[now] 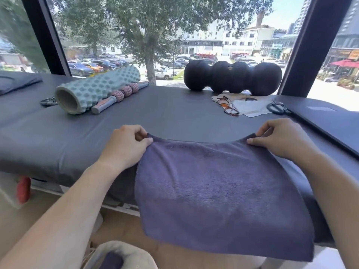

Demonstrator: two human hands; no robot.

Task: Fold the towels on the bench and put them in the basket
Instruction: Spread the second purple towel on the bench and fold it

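Indoors, each hand, left hand [124,144] and right hand [281,138], pinches the towel [219,191] over the grey bench [58,136].

Big window [174,41] behind with dark frames [299,45], bright daylight, trees and parked cars outside; light wood floor [124,226] below.

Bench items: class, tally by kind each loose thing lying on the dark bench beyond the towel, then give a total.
Foam rollers: 2, one green, one black
Massage stick: 1
Glasses: 1
Cloths: 1
Scissors: 1
Total: 6
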